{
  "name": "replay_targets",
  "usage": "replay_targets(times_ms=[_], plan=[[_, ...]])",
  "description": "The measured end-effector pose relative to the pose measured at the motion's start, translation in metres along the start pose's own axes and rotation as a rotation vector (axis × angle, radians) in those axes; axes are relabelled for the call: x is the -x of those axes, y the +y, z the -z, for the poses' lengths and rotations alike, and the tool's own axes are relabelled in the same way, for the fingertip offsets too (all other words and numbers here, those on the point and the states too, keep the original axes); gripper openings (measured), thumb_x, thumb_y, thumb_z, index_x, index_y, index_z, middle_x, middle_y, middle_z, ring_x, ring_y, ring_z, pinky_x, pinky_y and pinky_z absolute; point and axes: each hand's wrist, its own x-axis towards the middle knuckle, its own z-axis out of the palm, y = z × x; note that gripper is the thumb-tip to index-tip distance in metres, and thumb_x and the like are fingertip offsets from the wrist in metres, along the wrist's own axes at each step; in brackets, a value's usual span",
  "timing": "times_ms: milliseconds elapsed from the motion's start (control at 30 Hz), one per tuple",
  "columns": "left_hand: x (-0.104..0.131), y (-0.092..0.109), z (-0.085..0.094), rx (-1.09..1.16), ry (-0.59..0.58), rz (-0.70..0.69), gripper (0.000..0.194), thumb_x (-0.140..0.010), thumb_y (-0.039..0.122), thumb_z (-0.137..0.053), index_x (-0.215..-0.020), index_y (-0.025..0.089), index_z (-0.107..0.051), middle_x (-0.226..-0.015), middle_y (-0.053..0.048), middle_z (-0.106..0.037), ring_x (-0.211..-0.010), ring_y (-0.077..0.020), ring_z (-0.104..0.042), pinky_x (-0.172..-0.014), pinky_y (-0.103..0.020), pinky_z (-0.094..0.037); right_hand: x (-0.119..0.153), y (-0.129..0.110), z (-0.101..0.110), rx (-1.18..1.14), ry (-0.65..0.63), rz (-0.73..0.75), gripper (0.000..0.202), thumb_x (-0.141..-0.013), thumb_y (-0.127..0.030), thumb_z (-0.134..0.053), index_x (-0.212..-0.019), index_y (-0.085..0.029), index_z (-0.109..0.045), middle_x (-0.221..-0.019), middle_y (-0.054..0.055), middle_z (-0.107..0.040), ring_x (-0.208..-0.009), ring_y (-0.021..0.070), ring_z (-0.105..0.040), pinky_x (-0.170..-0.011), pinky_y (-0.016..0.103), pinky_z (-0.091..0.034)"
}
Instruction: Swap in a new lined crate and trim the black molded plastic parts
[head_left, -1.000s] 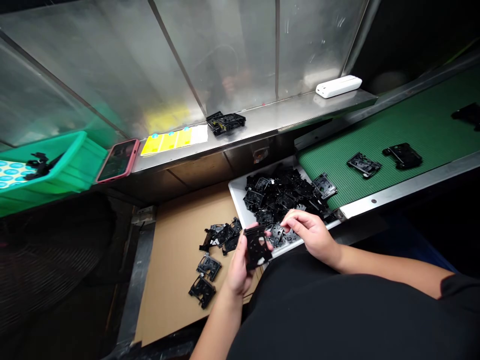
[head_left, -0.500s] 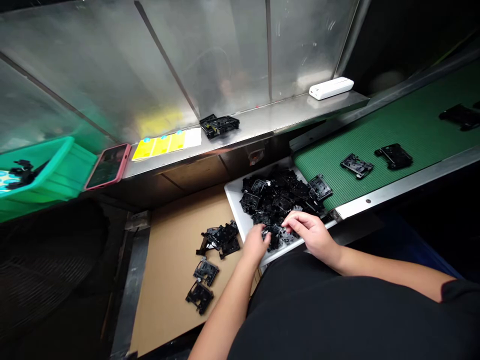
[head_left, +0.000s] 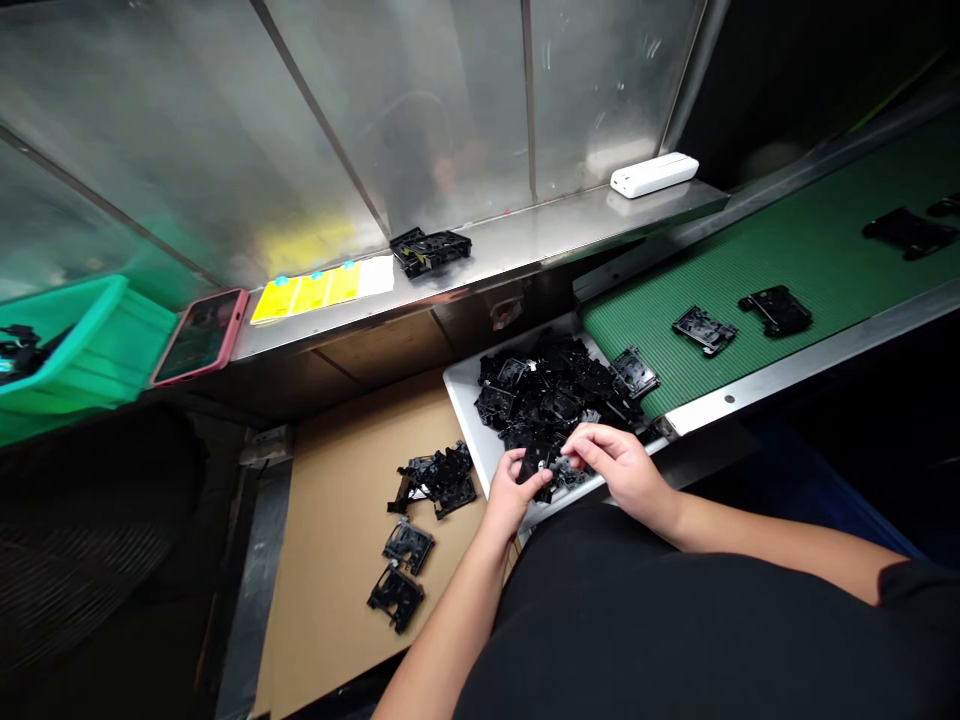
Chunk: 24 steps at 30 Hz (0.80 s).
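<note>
Between the thumb and fingers of my left hand [head_left: 512,492] is a black plastic part [head_left: 535,461], held over the near side of a white tray [head_left: 463,393]. My right hand [head_left: 616,462] is just to the right of that part, thumb and fingertips pinched together. Whatever is in the pinch, if anything, is too small to make out. Many similar black parts [head_left: 559,375] are heaped in the tray beneath and beyond my hands. One black part [head_left: 634,372] lies at the tray's right edge, by the belt's end.
A green conveyor belt [head_left: 660,290] on the right carries several black parts. More parts [head_left: 405,545] lie on the cardboard [head_left: 330,560] at left. On the metal shelf [head_left: 540,240] are a white device [head_left: 654,175], yellow labels [head_left: 307,293], a phone [head_left: 201,335] and a green bin [head_left: 112,350].
My left hand has taken hold of a black plastic part and lifted it slightly toward my right hand. My right hand stays pinched in nearly the same place. The view has shifted slightly.
</note>
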Motion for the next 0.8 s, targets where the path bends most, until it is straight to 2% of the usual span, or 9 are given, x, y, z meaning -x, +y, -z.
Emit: replay_targets(times_ms=[67, 133, 233, 333, 400, 533, 800], plan=[[0.020, 0.017, -0.001, 0.224, -0.039, 0.008, 0.059, -0.075, 0.053, -0.079, -0.116, 0.021, -0.051, -0.088, -0.003, -0.070, -0.079, -0.0189, -0.067, -0.076, -0.032, -0.051, 0.000, -0.001, -0.003, -0.022, -0.037, 0.005, 0.023, -0.102, -0.034, -0.058, -0.093, -0.020, -0.074, -0.084, 0.002, -0.063, -0.078, 0.0152, -0.061, -0.075, 0.029, -0.050], [0.040, 0.035, -0.002, 0.445, -0.098, 0.024, 0.052, -0.075, 0.046, -0.083, -0.110, 0.021, -0.054, -0.086, -0.001, -0.068, -0.076, -0.0160, -0.064, -0.072, -0.029, -0.049, 0.000, -0.001, -0.006, -0.056, -0.074, 0.021, 0.022, -0.102, -0.034, -0.058, -0.093, -0.020, -0.074, -0.083, 0.002, -0.062, -0.077, 0.0152, -0.060, -0.075, 0.029, -0.049], [0.063, 0.055, -0.003, 0.606, -0.158, 0.075, 0.036, -0.081, 0.038, -0.079, -0.103, 0.019, -0.058, -0.090, -0.001, -0.065, -0.075, -0.0128, -0.059, -0.065, -0.025, -0.048, -0.001, -0.002, -0.009, -0.125, -0.087, 0.073, 0.021, -0.101, -0.032, -0.059, -0.092, -0.020, -0.074, -0.081, 0.002, -0.062, -0.074, 0.0153, -0.059, -0.072, 0.030, -0.048], [0.077, 0.066, 0.000, 0.690, -0.139, 0.152, 0.028, -0.084, 0.035, -0.076, -0.101, 0.018, -0.063, -0.088, 0.000, -0.060, -0.069, -0.0097, -0.053, -0.054, -0.020, -0.044, 0.000, -0.001, -0.010, -0.196, -0.093, 0.094, 0.019, -0.101, -0.031, -0.060, -0.092, -0.020, -0.074, -0.082, 0.003, -0.062, -0.072, 0.0154, -0.058, -0.070, 0.030, -0.047], [0.083, 0.070, 0.002, 0.745, -0.092, 0.196, 0.028, -0.082, 0.032, -0.078, -0.101, 0.017, -0.065, -0.088, 0.000, -0.060, -0.068, -0.0083, -0.052, -0.052, -0.018, -0.042, 0.001, 0.000, -0.011, -0.228, -0.106, 0.089, 0.019, -0.100, -0.030, -0.061, -0.093, -0.020, -0.075, -0.082, 0.003, -0.063, -0.071, 0.0154, -0.058, -0.068, 0.030, -0.047], [0.093, 0.077, 0.001, 0.819, -0.029, 0.241, 0.030, -0.078, 0.029, -0.083, -0.101, 0.016, -0.068, -0.093, -0.001, -0.063, -0.073, -0.0086, -0.056, -0.054, -0.017, -0.044, 0.002, -0.001, -0.012, -0.245, -0.123, 0.086, 0.019, -0.100, -0.031, -0.061, -0.093, -0.020, -0.075, -0.083, 0.004, -0.063, -0.071, 0.0155, -0.058, -0.068, 0.030, -0.047], [0.108, 0.092, -0.002, 0.730, -0.019, 0.250, 0.039, -0.077, 0.034, -0.082, -0.109, 0.015, -0.069, -0.100, -0.006, -0.067, -0.076, -0.0114, -0.059, -0.058, -0.020, -0.049, 0.006, -0.009, -0.015, -0.238, -0.178, 0.122, 0.019, -0.101, -0.029, -0.059, -0.093, -0.019, -0.074, -0.084, 0.005, -0.064, -0.073, 0.0162, -0.060, -0.067, 0.031, -0.047]])
